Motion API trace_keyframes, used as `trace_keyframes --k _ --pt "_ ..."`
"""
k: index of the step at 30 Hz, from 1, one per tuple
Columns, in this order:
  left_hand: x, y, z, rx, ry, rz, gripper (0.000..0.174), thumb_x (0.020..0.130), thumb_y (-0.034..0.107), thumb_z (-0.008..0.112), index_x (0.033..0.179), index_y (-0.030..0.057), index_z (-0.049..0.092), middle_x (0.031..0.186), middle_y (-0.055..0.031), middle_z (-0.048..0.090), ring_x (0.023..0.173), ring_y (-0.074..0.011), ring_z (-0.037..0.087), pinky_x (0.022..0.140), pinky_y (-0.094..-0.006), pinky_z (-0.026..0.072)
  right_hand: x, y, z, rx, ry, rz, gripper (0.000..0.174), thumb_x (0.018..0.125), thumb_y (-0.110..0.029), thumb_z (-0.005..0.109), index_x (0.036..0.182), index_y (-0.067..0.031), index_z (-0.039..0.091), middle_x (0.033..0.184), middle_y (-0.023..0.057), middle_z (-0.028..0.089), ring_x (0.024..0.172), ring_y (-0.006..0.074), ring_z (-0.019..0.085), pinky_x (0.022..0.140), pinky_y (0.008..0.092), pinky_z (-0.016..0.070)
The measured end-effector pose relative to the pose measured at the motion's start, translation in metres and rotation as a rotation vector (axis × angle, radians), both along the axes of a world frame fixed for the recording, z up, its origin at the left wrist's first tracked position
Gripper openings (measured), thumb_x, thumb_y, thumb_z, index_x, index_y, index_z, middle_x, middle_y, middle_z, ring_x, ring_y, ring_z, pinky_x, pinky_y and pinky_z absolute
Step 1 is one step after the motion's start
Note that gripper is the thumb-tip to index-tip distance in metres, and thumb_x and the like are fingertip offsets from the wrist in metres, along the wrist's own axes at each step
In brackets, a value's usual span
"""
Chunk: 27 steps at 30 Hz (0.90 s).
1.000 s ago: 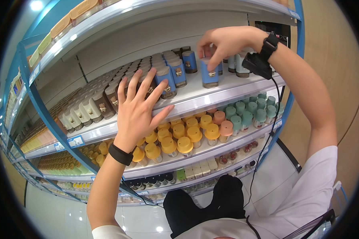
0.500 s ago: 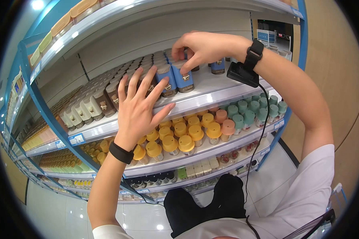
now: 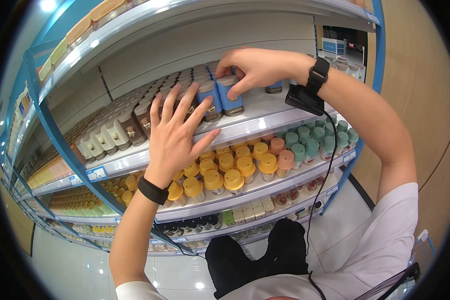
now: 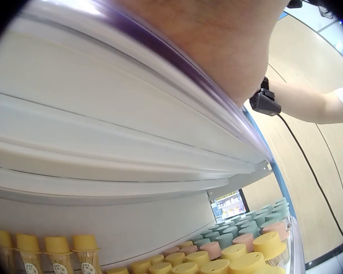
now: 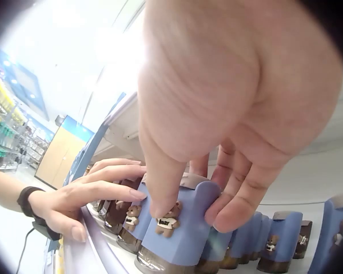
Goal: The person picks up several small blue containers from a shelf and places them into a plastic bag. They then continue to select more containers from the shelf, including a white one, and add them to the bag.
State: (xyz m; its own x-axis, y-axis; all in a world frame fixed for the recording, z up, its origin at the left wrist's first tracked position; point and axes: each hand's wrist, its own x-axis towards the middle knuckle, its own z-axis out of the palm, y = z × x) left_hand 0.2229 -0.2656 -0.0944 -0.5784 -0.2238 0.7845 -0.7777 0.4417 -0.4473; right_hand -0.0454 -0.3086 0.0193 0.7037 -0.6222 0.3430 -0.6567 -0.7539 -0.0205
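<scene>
My right hand (image 3: 260, 65) pinches a blue container (image 3: 231, 103) between thumb and fingers, from above. A small bear figure decorates its front, and its base is clear brown, as the right wrist view shows. It stands upright at the shelf's front edge, right beside another blue container (image 3: 216, 96). My left hand (image 3: 172, 132) lies with spread fingers over the fronts of the row, its fingertips at the brown containers (image 3: 142, 117) and the neighbouring blue one. In the left wrist view only part of the left hand (image 4: 234, 51) shows, above the shelf edge.
White containers (image 3: 116, 136) stand farther left in the row. Another blue container (image 3: 274, 88) stands to the right, behind my wrist. The shelf below carries jars with yellow lids (image 3: 233, 181) and green ones (image 3: 312, 146). A blue upright (image 3: 378, 55) bounds the rack at right.
My right hand has moved left with the blue container, bringing it from the open stretch of shelf to the row's end. Since half a second ago it has lowered slightly. My left hand has stayed put.
</scene>
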Motion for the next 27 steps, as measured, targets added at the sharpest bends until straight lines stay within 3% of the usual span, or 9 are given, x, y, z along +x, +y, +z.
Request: trace_keyframes --k 2,4,8,11,14,16,20,24,27 --pt "0.001 0.000 0.000 0.003 0.004 -0.002 0.058 0.098 0.058 0.066 0.144 0.0225 0.068 0.161 -0.0085 0.053 0.150 -0.0349 0.043 0.128 -0.0563 0.0238 -0.001 -0.003 -0.001 0.006 0.003 -0.010 0.066 0.082 -0.037 0.086 0.130 0.0049 0.071 0.126 0.0187 0.073 0.097 0.0289 0.069 0.085 0.0398 0.0586" --pt "0.002 -0.001 0.000 0.029 -0.007 0.010 0.059 0.097 0.055 0.067 0.145 0.0214 0.066 0.165 -0.0081 0.049 0.153 -0.0351 0.039 0.130 -0.0543 0.0195 -0.003 -0.006 -0.003 -0.019 -0.028 0.055 0.067 0.082 -0.039 0.085 0.129 0.0057 0.070 0.116 0.0202 0.071 0.085 0.0279 0.074 0.076 0.0369 0.0605" --pt "0.001 -0.001 0.001 0.021 -0.010 0.006 0.059 0.097 0.055 0.068 0.144 0.0209 0.066 0.164 -0.0087 0.050 0.153 -0.0352 0.039 0.129 -0.0542 0.0199 -0.010 0.000 0.002 -0.068 0.007 0.009 0.069 0.087 -0.049 0.084 0.134 0.0007 0.070 0.122 0.0169 0.073 0.094 0.0262 0.069 0.083 0.0372 0.0580" --pt "0.001 0.000 0.000 0.023 -0.003 0.000 0.058 0.096 0.054 0.068 0.144 0.0206 0.066 0.164 -0.0093 0.050 0.153 -0.0353 0.040 0.129 -0.0538 0.0206 -0.029 -0.010 0.017 -0.006 -0.359 -0.155 0.059 0.095 -0.054 0.076 0.130 -0.0068 0.073 0.116 0.0143 0.073 0.088 0.0231 0.070 0.084 0.0347 0.0571" --pt "0.001 -0.001 0.000 0.020 0.002 -0.011 0.059 0.096 0.053 0.069 0.144 0.0200 0.066 0.164 -0.0103 0.050 0.153 -0.0353 0.040 0.129 -0.0536 0.0212 -0.055 -0.039 0.037 -0.161 -0.157 -0.334 0.054 0.096 -0.052 0.075 0.125 -0.0059 0.075 0.113 0.0150 0.074 0.093 0.0265 0.071 0.086 0.0376 0.0576" --pt "0.001 0.000 0.000 0.024 0.000 -0.003 0.059 0.095 0.053 0.069 0.144 0.0190 0.066 0.164 -0.0109 0.049 0.152 -0.0357 0.040 0.129 -0.0541 0.0213 -0.060 -0.043 0.037 -0.137 0.011 -0.541 0.056 0.095 -0.048 0.075 0.125 -0.0007 0.075 0.121 0.0205 0.076 0.114 0.0369 0.072 0.100 0.0442 0.0560" --pt "-0.001 0.001 0.000 0.029 -0.008 0.009 0.061 0.095 0.051 0.070 0.145 0.0179 0.065 0.164 -0.0120 0.049 0.152 -0.0372 0.040 0.129 -0.0549 0.0209 -0.045 -0.054 0.030 -0.115 0.084 -0.512 0.050 0.092 -0.049 0.077 0.120 -0.0071 0.077 0.123 0.0184 0.075 0.118 0.0370 0.070 0.101 0.0461 0.0556" --pt "-0.002 0.003 0.001 0.029 -0.018 0.024 0.062 0.095 0.050 0.070 0.146 0.0167 0.064 0.165 -0.0129 0.048 0.153 -0.0377 0.039 0.129 -0.0551 0.0200 -0.015 -0.089 0.026 -0.048 0.138 -0.478 0.059 0.087 -0.052 0.080 0.124 -0.0058 0.077 0.123 0.0186 0.076 0.118 0.0363 0.072 0.099 0.0458 0.0571" --pt "-0.002 0.002 0.001 0.036 -0.023 0.034 0.062 0.094 0.049 0.070 0.146 0.0164 0.064 0.165 -0.0132 0.048 0.153 -0.0378 0.039 0.129 -0.0553 0.0196 0.007 -0.106 0.019 -0.015 0.159 -0.503 0.063 0.079 -0.045 0.090 0.124 -0.0028 0.078 0.121 0.0179 0.078 0.110 0.0327 0.077 0.090 0.0468 0.0617"
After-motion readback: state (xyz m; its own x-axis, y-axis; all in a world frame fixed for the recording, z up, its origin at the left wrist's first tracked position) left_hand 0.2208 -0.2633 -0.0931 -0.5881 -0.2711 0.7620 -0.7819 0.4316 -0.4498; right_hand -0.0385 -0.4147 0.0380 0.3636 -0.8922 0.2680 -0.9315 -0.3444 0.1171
